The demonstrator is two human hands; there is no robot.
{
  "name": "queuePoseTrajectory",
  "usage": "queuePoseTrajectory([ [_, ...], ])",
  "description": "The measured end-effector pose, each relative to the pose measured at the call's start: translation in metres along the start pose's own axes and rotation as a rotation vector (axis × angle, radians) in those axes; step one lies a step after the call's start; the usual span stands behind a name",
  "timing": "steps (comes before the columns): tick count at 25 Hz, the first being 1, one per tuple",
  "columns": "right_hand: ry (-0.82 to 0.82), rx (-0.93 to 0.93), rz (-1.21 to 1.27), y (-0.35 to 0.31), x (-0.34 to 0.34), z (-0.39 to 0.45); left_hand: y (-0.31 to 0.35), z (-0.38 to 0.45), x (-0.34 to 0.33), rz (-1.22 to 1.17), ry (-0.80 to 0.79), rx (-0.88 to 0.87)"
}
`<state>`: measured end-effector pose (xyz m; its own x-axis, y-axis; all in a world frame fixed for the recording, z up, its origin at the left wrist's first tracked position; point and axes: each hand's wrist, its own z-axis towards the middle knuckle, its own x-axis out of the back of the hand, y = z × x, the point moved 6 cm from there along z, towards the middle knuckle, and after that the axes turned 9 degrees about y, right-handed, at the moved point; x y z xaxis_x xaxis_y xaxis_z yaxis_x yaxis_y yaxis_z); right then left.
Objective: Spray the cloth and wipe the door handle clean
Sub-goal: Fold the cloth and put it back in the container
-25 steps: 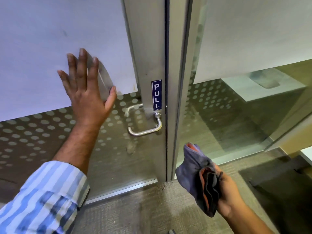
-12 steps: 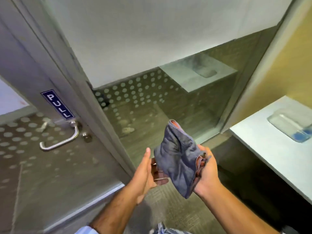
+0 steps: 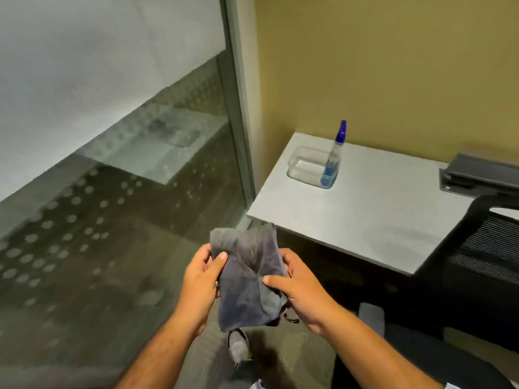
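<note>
A grey cloth hangs between both hands at the lower middle of the view. My left hand pinches its left edge with the thumb on top. My right hand grips its right side. A clear bottle with a blue cap and a little blue liquid stands in a clear tray on the white table, up and to the right of the cloth. The door handle is out of view.
A frosted, dotted glass panel with a metal frame post fills the left. A yellow wall stands behind the table. A black device and a dark mesh chair are at the right. Carpet lies below.
The view has swung right, away from the door and handle, toward the table. My left hand left the door glass and took hold of the cloth, which both hands now hold.
</note>
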<state>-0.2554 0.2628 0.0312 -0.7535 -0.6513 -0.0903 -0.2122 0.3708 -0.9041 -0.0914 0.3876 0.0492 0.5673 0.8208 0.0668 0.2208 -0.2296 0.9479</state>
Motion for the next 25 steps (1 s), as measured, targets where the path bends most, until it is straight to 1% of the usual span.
queuePoseTrajectory([
  [2, 0.102, 0.05, -0.102, -0.009, 0.032, 0.016, 0.001, 0.031, -0.044, 0.014, -0.087, 0.004],
  [4, 0.161, 0.092, -0.162, -0.021, 0.05, 0.035, 0.002, 0.059, -0.077, -0.005, -0.173, 0.036],
  [6, 0.239, 0.111, -0.188, -0.034, 0.067, 0.062, 0.008, 0.092, -0.113, -0.035, -0.309, 0.078],
  [9, 0.338, 0.201, -0.186, -0.061, 0.08, 0.107, 0.022, 0.153, -0.151, -0.032, -0.416, 0.112],
  [11, 0.398, 0.223, -0.15, -0.078, 0.087, 0.142, 0.037, 0.201, -0.169, -0.005, -0.427, 0.101],
  [13, 0.445, 0.178, -0.16, -0.089, 0.092, 0.177, 0.049, 0.248, -0.181, 0.035, -0.394, 0.106],
  [15, 0.481, 0.133, -0.17, -0.096, 0.098, 0.211, 0.059, 0.289, -0.194, 0.105, -0.381, 0.072],
  [18, 0.503, 0.015, -0.138, -0.1, 0.111, 0.255, 0.066, 0.332, -0.213, 0.226, -0.381, 0.043],
  [19, 0.515, -0.002, -0.15, -0.101, 0.116, 0.268, 0.064, 0.343, -0.221, 0.249, -0.399, 0.057],
  [22, 0.502, -0.002, -0.26, -0.119, 0.134, 0.31, 0.064, 0.372, -0.254, 0.33, -0.533, 0.107],
  [25, 0.533, 0.013, -0.443, -0.137, 0.156, 0.351, 0.072, 0.395, -0.29, 0.36, -0.591, 0.059],
])
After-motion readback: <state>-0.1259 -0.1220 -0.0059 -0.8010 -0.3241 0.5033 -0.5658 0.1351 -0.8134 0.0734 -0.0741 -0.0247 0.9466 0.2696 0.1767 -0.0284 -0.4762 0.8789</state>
